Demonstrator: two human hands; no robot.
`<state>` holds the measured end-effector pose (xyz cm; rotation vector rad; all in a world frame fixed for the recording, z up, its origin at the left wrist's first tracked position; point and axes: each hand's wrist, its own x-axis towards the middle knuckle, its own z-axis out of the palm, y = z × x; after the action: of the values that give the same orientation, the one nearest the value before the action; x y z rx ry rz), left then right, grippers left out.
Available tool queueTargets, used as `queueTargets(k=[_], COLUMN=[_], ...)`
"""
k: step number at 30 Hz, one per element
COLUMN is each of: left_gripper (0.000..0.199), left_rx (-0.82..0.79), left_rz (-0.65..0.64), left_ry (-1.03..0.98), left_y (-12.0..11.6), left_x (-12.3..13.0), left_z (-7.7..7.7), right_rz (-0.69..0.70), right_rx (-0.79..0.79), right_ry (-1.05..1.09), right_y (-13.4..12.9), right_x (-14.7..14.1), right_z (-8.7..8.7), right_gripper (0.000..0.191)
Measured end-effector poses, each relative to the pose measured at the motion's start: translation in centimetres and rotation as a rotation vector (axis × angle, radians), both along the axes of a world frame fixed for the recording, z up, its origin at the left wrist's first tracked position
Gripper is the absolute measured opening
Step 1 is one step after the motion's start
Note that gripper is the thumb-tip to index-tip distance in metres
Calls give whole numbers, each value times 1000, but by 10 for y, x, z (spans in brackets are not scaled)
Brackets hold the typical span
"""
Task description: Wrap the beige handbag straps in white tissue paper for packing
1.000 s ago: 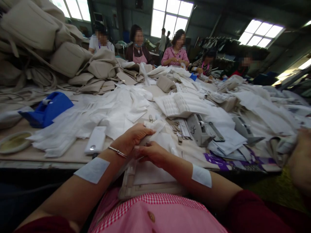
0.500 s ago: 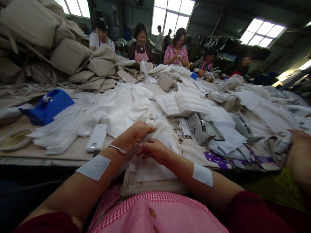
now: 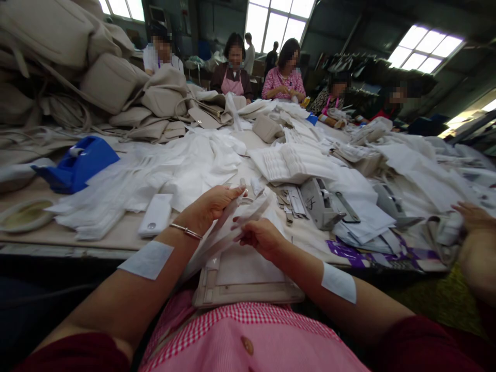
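My left hand [image 3: 215, 205] is closed, its thumb and fingers pinching a thin, see-through white sheet [image 3: 217, 235] that hangs down toward my lap. My right hand [image 3: 261, 237], lower and to the right, pinches another part of the same sheet. Whether it is wrapping paper or plastic film, I cannot tell. Below both hands, a beige bag [image 3: 248, 294] rests against my pink apron at the table edge, with white material across its top. Part of the bag is hidden by my right hand and the sheet.
A blue tape dispenser [image 3: 79, 163], a white box-shaped device [image 3: 155, 214] and a shallow dish [image 3: 25, 216] lie to the left. Grey tape dispensers [image 3: 320, 201] stand right. White wrapping [image 3: 194, 160] and piled beige bags [image 3: 112, 77] cover much of the table. Another person's hand [image 3: 475, 217] is at right.
My hands have moved slightly apart, and the sheet between them is now more spread out. My right hand has shifted to the right.
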<state>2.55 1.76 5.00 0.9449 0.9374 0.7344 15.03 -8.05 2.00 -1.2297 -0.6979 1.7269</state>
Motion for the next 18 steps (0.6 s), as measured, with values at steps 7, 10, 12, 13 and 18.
queueTargets(k=[7, 10, 12, 13, 18], left_gripper=[28, 27, 27, 28, 31], left_rx=[-30, -33, -48, -53, -28], left_rz=[-46, -44, -38, -32, 33], left_ry=[66, 89, 66, 54, 41], left_y=[-2, -5, -7, -7, -6], left_x=[15, 18, 16, 15, 8], left_z=[0, 1, 2, 3, 6], right_rz=[245, 207, 185, 174, 56], right_rx=[-21, -26, 36, 79, 169], right_ry=[216, 113, -23, -115, -307], right_y=[-6, -3, -1, 0, -1], right_x=[-19, -28, -29, -29, -24], right_z=[-6, -5, -5, -6, -15], right_gripper=[24, 30, 29, 26, 11])
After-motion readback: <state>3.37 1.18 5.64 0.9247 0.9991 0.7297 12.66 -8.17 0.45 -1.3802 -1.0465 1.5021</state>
